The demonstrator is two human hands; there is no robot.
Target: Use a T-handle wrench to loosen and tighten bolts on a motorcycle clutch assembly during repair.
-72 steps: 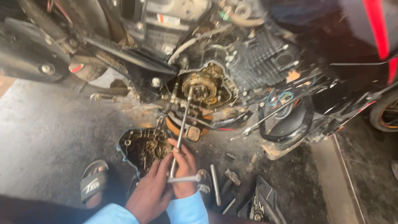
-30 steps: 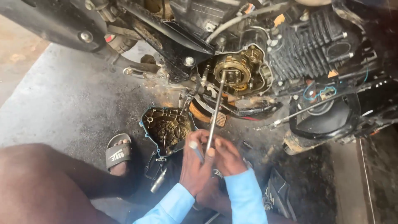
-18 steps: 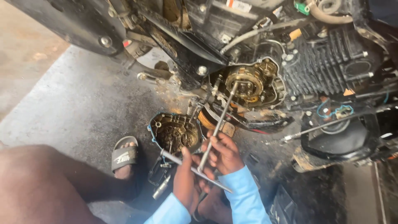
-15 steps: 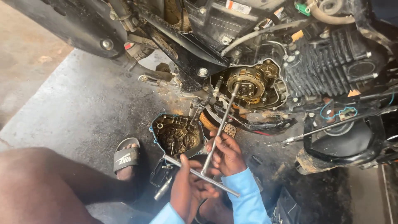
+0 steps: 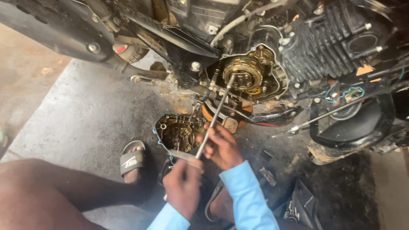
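The right hand point(image 5: 221, 147) closes its grip around the shaft of the T-handle socket wrench point(image 5: 215, 117), just below mid-length. The left hand point(image 5: 182, 191) wraps the near end at the crossbar, which blurs in this view. The wrench runs up and to the right, and its far end sits on the clutch assembly point(image 5: 247, 76) inside the open engine case.

Hazards, as a judgement:
- The shaft stands at an angle to the clutch face. A socket that is not square on its fastener can slip off and round the head.
- On a slip, the knuckles of the right hand can strike the case edge.
- The removed clutch cover point(image 5: 179, 132) lies inside-up on the concrete floor point(image 5: 76, 123), just beside the sandalled foot point(image 5: 131, 159). Grit can foul its gasket face.

Labels: a pale rectangular sticker point(image 5: 211, 29) sits on the dark frame, far of the clutch. The sandal strap carries a white mark.
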